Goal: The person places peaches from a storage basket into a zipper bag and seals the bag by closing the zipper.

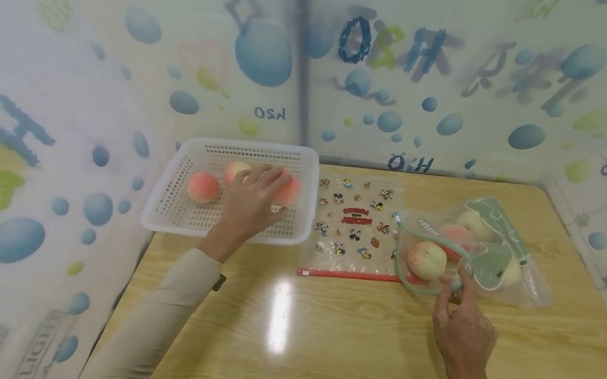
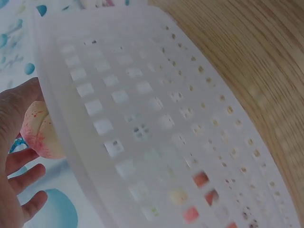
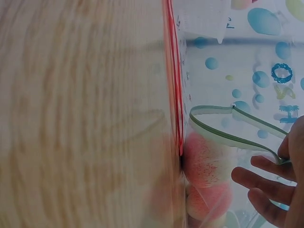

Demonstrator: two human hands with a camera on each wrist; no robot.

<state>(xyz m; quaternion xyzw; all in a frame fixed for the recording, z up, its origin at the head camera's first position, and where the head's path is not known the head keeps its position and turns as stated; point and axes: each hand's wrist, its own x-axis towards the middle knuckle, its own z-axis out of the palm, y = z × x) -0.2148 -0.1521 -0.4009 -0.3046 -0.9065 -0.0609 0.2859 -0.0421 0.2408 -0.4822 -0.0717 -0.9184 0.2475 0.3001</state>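
My left hand (image 1: 252, 200) reaches over the white plastic basket (image 1: 171, 227) and grips a pinkish peach (image 1: 288, 191). In the left wrist view that peach (image 2: 43, 130) sits between thumb and fingers, at the basket's rim. Two more peaches stay in the basket, a pink one (image 1: 204, 187) and a paler one (image 1: 236, 172) partly behind the hand. At the right, my right hand (image 1: 464, 330) pinches the green-edged mouth of a clear zip bag (image 1: 534, 288), which gapes in a loop. Inside lie several peaches, the nearest yellowish peach (image 1: 426, 261) close to the mouth.
A flat clear zip bag (image 1: 353, 234) with cartoon prints and a red slider edge lies between basket and peach bag, its right end under the peach bag. Patterned walls (image 1: 394, 102) rise behind and beside the wooden table (image 1: 335, 344).
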